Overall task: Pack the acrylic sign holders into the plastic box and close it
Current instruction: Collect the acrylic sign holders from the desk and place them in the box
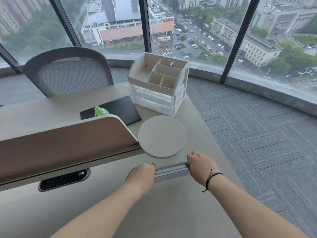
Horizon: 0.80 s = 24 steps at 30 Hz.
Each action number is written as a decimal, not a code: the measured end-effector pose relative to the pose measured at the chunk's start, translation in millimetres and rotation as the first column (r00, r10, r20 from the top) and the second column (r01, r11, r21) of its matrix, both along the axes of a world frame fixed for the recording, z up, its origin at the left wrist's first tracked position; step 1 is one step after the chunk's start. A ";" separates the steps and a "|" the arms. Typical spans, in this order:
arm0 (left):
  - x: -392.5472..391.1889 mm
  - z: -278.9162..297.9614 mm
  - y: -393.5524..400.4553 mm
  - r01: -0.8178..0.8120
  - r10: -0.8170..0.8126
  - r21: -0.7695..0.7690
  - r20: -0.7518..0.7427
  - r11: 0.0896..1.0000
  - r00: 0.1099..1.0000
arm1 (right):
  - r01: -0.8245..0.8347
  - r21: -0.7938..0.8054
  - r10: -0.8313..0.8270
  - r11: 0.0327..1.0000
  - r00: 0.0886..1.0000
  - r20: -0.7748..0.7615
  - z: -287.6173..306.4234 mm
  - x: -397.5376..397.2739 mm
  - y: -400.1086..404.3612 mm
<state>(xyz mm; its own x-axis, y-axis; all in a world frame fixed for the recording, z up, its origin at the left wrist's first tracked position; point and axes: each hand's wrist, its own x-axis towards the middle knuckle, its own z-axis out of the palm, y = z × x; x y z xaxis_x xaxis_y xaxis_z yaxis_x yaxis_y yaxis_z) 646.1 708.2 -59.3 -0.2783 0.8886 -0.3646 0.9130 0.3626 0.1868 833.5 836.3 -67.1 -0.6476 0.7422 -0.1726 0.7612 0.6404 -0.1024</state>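
In the head view, a clear, flat acrylic sign holder (171, 170) is gripped at its two ends, the left hand (142, 176) closed on one end and the right hand (201, 166) on the other, just above the beige desk (171, 212). No plastic box can be identified with certainty; packing seems barely begun, closing undone. A round beige disc (162, 136) lies close at 12 o'clock; the desk edge runs at 3 o'clock; open desk remains at 6 o'clock.
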 end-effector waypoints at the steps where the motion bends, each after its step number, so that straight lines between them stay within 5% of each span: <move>1: 0.7 1.0 -3.9 0.004 -0.004 -0.011 0.001 1.000 1.000 | -0.006 -0.007 0.006 1.000 1.000 0.007 1.6 2.7 -4.5; 12: 4.0 44.9 -67.3 0.009 -0.010 -0.010 -0.054 1.000 0.998 | -0.022 -0.030 0.019 0.999 0.997 -0.081 38.0 9.3 -67.2; 24: -42.5 138.7 -150.9 0.180 -0.173 -0.014 -0.362 0.983 0.916 | -0.157 0.038 0.161 0.987 0.973 -0.166 129.9 -34.7 -134.7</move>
